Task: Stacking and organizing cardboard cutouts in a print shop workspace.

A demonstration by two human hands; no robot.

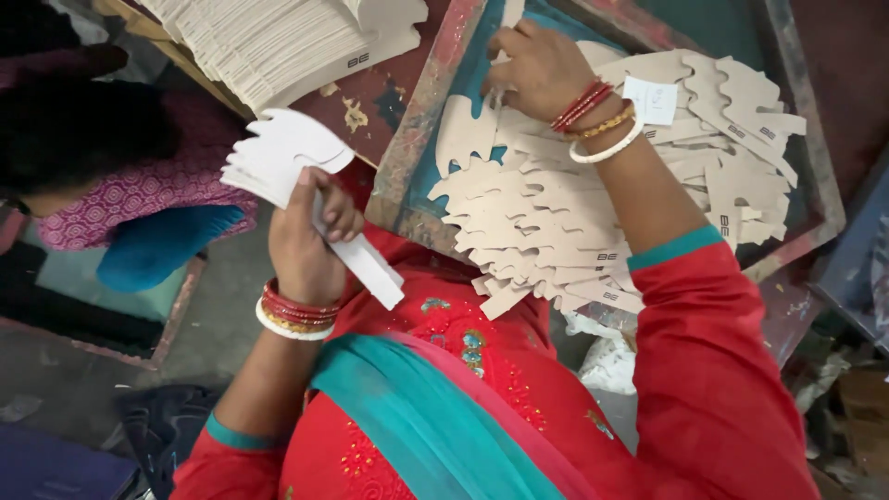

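Observation:
My left hand (pixel 310 236) grips a thin stack of white die-cut cardboard pieces (pixel 282 153), held upright over my lap, its long tab (pixel 369 267) pointing down to the right. My right hand (pixel 537 67) reaches forward and pinches the top edge of one beige die-cut cardboard piece (pixel 468 130) at the far end of a fanned row of such pieces (pixel 556 231). The row lies on a teal screen frame (pixel 421 139) tilted in front of me. Both wrists carry red, gold and white bangles.
A tall stack of white cut cardboard (pixel 278 42) lies on a worn red board (pixel 370 102) at top left. Another person in a pink patterned garment (pixel 139 185) sits at the left. More beige pieces (pixel 741 120) spread to the right inside the frame. A small paper tag (pixel 651 100) sits by my wrist.

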